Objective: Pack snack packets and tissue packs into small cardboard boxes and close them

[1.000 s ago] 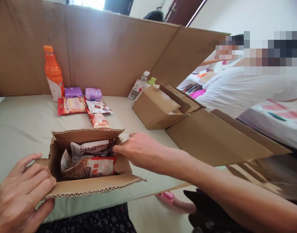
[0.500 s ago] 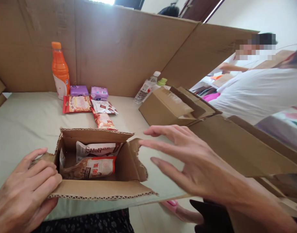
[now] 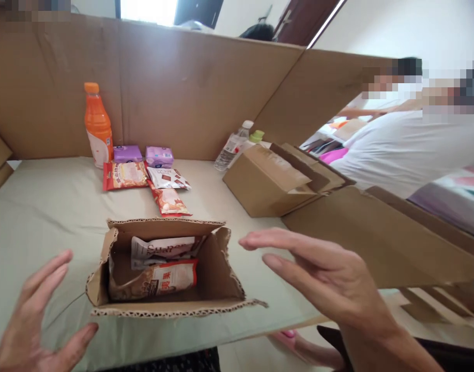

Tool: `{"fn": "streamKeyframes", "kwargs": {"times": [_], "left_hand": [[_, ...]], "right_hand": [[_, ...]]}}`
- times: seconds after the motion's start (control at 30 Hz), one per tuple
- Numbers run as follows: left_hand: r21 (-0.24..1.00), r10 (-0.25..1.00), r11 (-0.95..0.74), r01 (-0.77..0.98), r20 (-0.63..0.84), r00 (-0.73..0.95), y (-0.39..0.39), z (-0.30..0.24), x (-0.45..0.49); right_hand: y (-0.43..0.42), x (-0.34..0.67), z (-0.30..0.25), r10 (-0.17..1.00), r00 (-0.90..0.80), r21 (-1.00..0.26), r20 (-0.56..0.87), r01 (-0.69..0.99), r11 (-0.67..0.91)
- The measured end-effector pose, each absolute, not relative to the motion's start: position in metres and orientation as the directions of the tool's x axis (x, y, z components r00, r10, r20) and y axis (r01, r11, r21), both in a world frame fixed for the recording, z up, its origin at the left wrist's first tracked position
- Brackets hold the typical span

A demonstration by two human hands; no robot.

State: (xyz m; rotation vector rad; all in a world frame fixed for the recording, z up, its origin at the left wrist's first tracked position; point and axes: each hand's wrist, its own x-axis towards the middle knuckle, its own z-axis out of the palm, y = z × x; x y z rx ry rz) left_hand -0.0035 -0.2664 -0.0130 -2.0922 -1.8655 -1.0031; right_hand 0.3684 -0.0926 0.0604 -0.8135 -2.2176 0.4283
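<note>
An open cardboard box with torn, raised flaps sits near the table's front edge. Inside lie a white "Super" snack pouch and, closer to me, a brown and red snack packet. My left hand is just left of the box, apart from it, fingers spread and empty. To the right of the box hovers my right hand, fingers stretched toward the right flap with a gap between, holding nothing.
Behind the box lie several snack packets, two purple packs and an orange drink bottle. A water bottle leans by a second cardboard box. A cardboard wall closes the back; people in white sit at right.
My left hand has let go of the box's left flap and moved left. The box sits slightly further right in view, its side flaps more upright. My right hand has dropped a little lower.
</note>
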Motion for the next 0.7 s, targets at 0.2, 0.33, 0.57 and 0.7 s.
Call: {"fn": "streamKeyframes", "kwargs": {"times": [0.2,0.33,0.57,0.7], "left_hand": [[0.401,0.837,-0.383,0.833,0.531,0.129,-0.249,-0.011,0.018],[0.337,0.816,-0.395,0.855,0.557,0.158,-0.239,0.002,0.023],[0.251,0.792,-0.285,0.925,0.606,0.080,-0.228,0.011,0.032],[0.268,0.801,-0.213,0.940,0.599,0.011,-0.230,0.000,0.025]], "right_hand": [[-0.099,0.358,0.023,0.588,-0.639,-0.517,0.496,0.327,0.791],[-0.089,0.351,0.025,0.648,-0.476,-0.530,0.594,0.374,0.761],[-0.073,0.347,0.011,0.443,-0.781,-0.585,0.441,0.124,0.802],[-0.085,0.357,-0.014,0.438,-0.788,-0.522,0.433,0.177,0.834]]}}
